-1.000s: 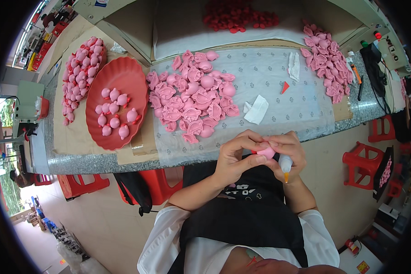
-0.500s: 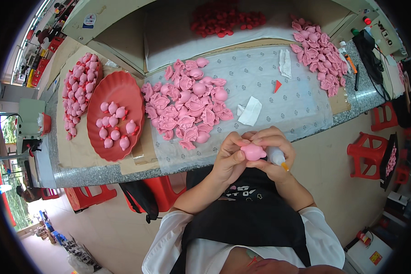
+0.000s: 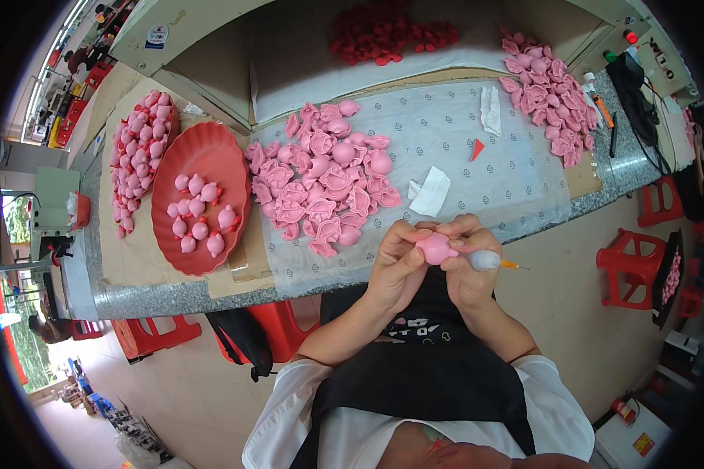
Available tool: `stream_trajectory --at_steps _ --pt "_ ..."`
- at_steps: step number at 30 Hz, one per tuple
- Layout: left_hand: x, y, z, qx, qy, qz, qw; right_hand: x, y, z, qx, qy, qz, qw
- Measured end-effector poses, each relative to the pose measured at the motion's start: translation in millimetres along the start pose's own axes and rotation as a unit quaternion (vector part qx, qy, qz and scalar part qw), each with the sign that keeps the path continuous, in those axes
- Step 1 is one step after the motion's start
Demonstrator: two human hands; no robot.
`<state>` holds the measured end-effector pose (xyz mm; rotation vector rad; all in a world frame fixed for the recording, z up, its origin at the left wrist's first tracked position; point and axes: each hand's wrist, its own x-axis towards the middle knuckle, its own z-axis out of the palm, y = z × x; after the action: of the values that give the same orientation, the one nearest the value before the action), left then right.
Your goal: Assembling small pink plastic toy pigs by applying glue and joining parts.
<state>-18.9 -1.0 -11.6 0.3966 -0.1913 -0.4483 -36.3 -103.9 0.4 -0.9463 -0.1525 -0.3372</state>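
Before my body, just off the near edge of the table, both hands meet around a small rounded pink piece [image 3: 436,249] with a small nub. My left hand [image 3: 396,264] is closed on its left side, thumb and fingertips pinching it. With its fingertips my right hand [image 3: 468,283] touches the other side of the piece, and it also keeps hold of a small whitish squeeze bottle [image 3: 484,260]. The bottle's orange needle tip points right, away from the piece. Beyond my hands lies a heap of pink ruffled and rounded pieces [image 3: 321,184].
At left, a red scalloped tray [image 3: 164,207] holds several pink pieces with red parts, beside a pile of similar ones [image 3: 138,148]. More pink pieces [image 3: 551,105] lie far right. White scraps [image 3: 429,192] and a red triangle [image 3: 477,150] rest on the sheet. Red pieces [image 3: 383,35] fill the cabinet.
The pink piece has been turned and raised slightly between my fingers. In my right hand the bottle has swung so its tip points right instead of down.
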Motion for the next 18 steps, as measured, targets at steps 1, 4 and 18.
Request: stream_trajectory --at_steps 1,4,18 --pt "1 2 0 0.017 0.013 -0.008 1.0 0 0 -1 0.0 -0.001 0.001 1.0" --pt "4 12 0 0.163 -0.038 0.016 0.986 3 -2 -5 0.007 -0.003 0.016 1.0" --pt "8 36 -10 0.079 0.088 0.017 0.993 54 -10 -12 -0.496 -0.034 0.026 0.867"
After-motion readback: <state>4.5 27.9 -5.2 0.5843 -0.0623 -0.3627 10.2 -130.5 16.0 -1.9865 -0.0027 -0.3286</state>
